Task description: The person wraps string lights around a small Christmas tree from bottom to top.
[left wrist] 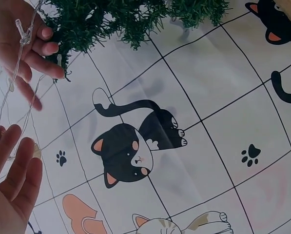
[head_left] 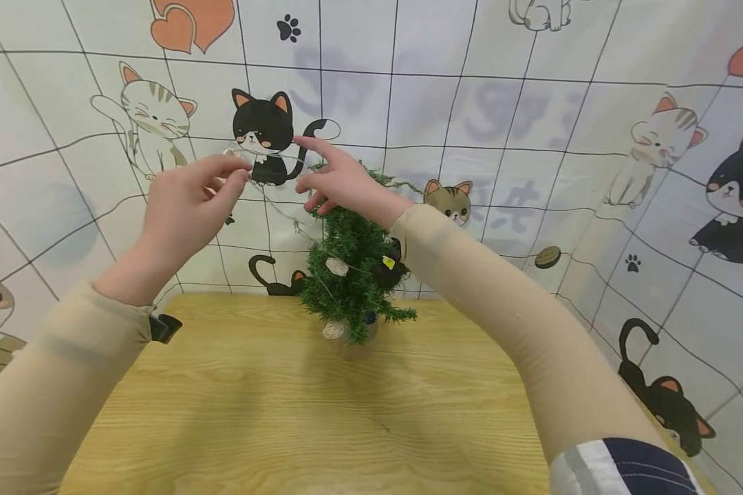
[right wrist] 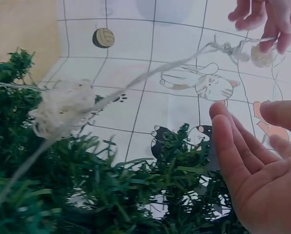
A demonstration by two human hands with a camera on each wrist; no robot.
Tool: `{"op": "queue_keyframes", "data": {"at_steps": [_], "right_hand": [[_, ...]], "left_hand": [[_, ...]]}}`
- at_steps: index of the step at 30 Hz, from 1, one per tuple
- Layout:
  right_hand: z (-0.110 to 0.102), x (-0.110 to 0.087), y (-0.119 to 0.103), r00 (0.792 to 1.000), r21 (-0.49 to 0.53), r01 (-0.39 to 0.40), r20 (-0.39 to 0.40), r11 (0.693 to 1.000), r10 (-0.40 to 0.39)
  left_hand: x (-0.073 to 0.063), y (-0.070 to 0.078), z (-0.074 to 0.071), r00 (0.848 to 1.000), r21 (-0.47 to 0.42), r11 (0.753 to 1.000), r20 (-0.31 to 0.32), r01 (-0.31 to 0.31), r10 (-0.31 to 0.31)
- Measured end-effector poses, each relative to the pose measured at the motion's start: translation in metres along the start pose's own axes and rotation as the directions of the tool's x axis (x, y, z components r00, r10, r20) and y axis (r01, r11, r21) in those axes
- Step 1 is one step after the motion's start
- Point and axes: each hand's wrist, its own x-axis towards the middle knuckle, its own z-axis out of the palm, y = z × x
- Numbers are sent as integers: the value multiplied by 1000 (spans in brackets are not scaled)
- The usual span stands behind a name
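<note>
A small green artificial Christmas tree (head_left: 353, 240) stands on the table near the back. My left hand (head_left: 188, 199), left of the treetop, pinches a thin clear wire of string lights (right wrist: 135, 82) between thumb and fingertips. Beside those fingertips hangs a pale woven ball (right wrist: 263, 56). My right hand (head_left: 349, 180) is raised in front of the treetop, fingers spread and index finger extended. In the right wrist view its palm and fingers hold nothing. The wire runs across to the tree, where another white woven ball (right wrist: 65, 108) sits among the branches.
More white woven balls (head_left: 337, 267) hang on the tree, plus a dark ornament with a yellow patch (head_left: 389, 262). A pale pot (head_left: 358, 350) bears the tree. Behind the wooden table (head_left: 322, 426) stands a grid-patterned cat-print backdrop (head_left: 433, 117).
</note>
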Motion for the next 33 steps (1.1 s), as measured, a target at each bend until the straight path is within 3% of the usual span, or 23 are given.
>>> {"op": "queue_keyframes", "data": {"at_steps": [8,12,16,19,22,26,29,33], "right_hand": [[-7,5,-10,998,-145,-13,-64,989,4],[-19,3,-21,996,-147,-3,-87,989,-10],[-35,-1,-35,994,-160,13,-104,987,-30],[-46,-2,-43,991,-173,30,-121,984,-51],[-53,-4,-47,989,-215,44,-125,976,-72],[-57,-4,-49,989,-352,39,-117,935,-86],[-58,-4,-48,988,-456,26,-124,889,-93],[-60,-5,-47,984,-546,-3,-151,838,-95]], "left_hand": [[0,10,4,983,56,985,-83,-162,166],[1,13,4,972,138,971,-105,-193,209],[4,11,5,967,233,954,-126,-188,222],[8,9,7,978,299,942,-92,-151,186],[13,6,13,992,373,921,-15,-114,129],[19,1,23,995,441,895,97,-68,28],[22,0,32,976,480,877,199,-19,-88],[25,0,43,928,516,856,309,20,-208]]}}
